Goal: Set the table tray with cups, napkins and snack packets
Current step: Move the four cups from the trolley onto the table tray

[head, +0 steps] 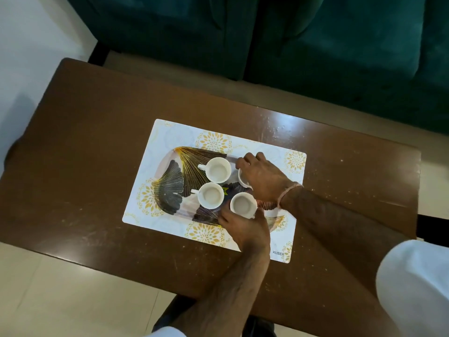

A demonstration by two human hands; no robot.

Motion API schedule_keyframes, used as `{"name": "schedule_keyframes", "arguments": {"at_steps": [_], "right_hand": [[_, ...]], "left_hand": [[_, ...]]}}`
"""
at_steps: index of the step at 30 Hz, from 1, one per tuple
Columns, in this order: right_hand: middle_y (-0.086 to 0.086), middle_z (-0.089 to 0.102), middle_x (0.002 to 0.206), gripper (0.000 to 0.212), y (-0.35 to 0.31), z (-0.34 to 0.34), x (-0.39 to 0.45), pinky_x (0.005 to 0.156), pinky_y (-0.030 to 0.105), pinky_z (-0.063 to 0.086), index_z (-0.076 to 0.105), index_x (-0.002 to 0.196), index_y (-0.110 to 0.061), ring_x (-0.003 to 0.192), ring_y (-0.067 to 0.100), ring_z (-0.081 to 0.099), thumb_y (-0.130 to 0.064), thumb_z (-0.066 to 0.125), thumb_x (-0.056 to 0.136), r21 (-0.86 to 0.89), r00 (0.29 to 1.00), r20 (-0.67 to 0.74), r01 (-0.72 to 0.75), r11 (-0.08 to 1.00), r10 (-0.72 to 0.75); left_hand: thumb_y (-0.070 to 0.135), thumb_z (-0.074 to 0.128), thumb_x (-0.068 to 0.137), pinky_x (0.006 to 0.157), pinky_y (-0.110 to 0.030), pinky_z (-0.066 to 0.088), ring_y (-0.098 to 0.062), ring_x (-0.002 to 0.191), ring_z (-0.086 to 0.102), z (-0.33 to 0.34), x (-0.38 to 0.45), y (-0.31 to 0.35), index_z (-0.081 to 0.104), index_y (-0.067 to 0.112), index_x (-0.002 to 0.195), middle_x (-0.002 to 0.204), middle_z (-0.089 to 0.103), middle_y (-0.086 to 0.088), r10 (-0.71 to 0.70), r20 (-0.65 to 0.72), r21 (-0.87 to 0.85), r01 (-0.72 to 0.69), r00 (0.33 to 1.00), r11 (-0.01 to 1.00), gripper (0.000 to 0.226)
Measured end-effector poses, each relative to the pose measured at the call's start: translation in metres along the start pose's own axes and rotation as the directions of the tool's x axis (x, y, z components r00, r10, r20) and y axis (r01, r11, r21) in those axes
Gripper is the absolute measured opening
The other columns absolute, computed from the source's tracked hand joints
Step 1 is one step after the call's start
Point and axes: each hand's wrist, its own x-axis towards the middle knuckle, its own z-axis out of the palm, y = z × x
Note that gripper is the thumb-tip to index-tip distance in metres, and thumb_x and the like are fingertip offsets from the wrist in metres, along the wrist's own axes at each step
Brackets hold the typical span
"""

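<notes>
A brown table carries a white placemat with yellow flower prints, and on the placemat lies an oval tray with dark and gold leaf patterns. Four white cups stand on the right half of the tray. Taking the middle of the tray as the clock centre, the first cup is at about 1 o'clock, with its handle to the left. The second cup is near the centre, also with its handle to the left. The third cup is at about 4 o'clock, and the fourth cup is at about 3 o'clock, mostly hidden. The three cups that show their inside look empty; the inside of the fourth I cannot tell.

The left hand holds the third cup from its near side, fingers against the wall of the cup. The right hand lies over the fourth cup and is closed around it. The left half of the tray is bare. Behind the table, at 12 o'clock, stands a green sofa.
</notes>
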Motion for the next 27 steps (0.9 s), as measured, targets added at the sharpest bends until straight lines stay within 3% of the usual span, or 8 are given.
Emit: {"name": "schedule_keyframes", "arguments": {"at_steps": [5,11,15,19,22,25,27], "right_hand": [[0.014,0.04,0.137,0.09,0.007,0.0,-0.003,0.087,0.046,0.05,0.029,0.145,-0.017,0.114,0.035,0.046,-0.007,0.075,0.069,0.117,0.995,0.029,0.089,0.989,-0.093],[0.016,0.035,0.145,0.104,0.008,0.001,0.001,0.093,0.051,0.051,0.022,0.148,-0.018,0.122,0.038,0.049,0.0,0.08,0.063,0.314,0.996,0.002,0.082,0.946,-0.087],[0.017,0.032,0.148,0.115,0.009,0.0,0.005,0.09,0.044,0.052,0.016,0.152,-0.014,0.124,0.039,0.05,-0.003,0.084,0.06,0.35,0.997,0.002,0.073,0.934,-0.079],[0.016,0.032,0.149,0.114,0.012,0.001,0.003,0.087,0.039,0.049,0.018,0.152,-0.014,0.125,0.038,0.048,-0.011,0.085,0.059,0.395,0.998,-0.027,0.068,0.916,-0.063],[0.014,0.035,0.147,0.111,0.013,-0.002,0.002,0.099,0.044,0.046,0.024,0.149,-0.015,0.129,0.035,0.045,-0.024,0.09,0.059,0.404,0.999,-0.025,0.028,0.914,-0.02],[0.013,0.035,0.147,0.108,0.014,-0.009,0.0,0.103,0.047,0.046,0.026,0.147,-0.017,0.13,0.035,0.043,-0.018,0.088,0.059,0.414,0.999,0.022,-0.041,0.909,0.035],[0.013,0.035,0.149,0.103,0.014,-0.017,-0.003,0.102,0.046,0.046,0.026,0.147,-0.018,0.13,0.035,0.043,-0.013,0.084,0.061,0.419,0.996,0.036,-0.087,0.904,0.079]], "left_hand": [[0.019,0.093,0.059,0.095,-0.042,0.047,-0.03,0.12,0.051,0.002,0.003,0.007,0.046,0.011,0.134,0.131,0.055,-0.013,-0.088,-0.041,-0.137,0.082,0.995,0.987,0.089],[0.012,0.093,0.055,0.093,-0.047,0.05,-0.034,0.115,0.056,0.004,0.009,0.012,0.053,0.009,0.125,0.121,0.063,-0.012,-0.207,-0.038,-0.243,0.192,0.978,0.951,0.08],[0.012,0.093,0.055,0.093,-0.048,0.052,-0.03,0.11,0.06,0.003,0.011,0.01,0.054,0.014,0.122,0.117,0.065,-0.007,-0.254,-0.004,-0.29,0.241,0.967,0.926,0.078],[0.014,0.091,0.054,0.088,-0.05,0.056,-0.025,0.098,0.067,-0.003,0.014,0.009,0.059,0.023,0.108,0.104,0.071,0.002,-0.27,0.037,-0.362,0.265,0.962,0.894,0.063],[0.011,0.087,0.053,0.079,-0.052,0.059,-0.024,0.091,0.069,-0.014,0.019,0.01,0.064,0.019,0.099,0.097,0.073,0.003,-0.339,0.067,-0.431,0.334,0.938,0.839,0.052],[0.008,0.086,0.05,0.068,-0.043,0.057,-0.03,0.09,0.066,-0.031,0.027,0.012,0.055,0.005,0.109,0.106,0.067,-0.011,-0.398,0.016,-0.421,0.367,0.917,0.829,0.067],[0.011,0.085,0.049,0.075,-0.05,0.056,-0.034,0.098,0.063,-0.043,0.034,0.012,0.052,0.003,0.114,0.115,0.061,-0.018,-0.359,-0.023,-0.349,0.329,0.933,0.877,0.073]]}}
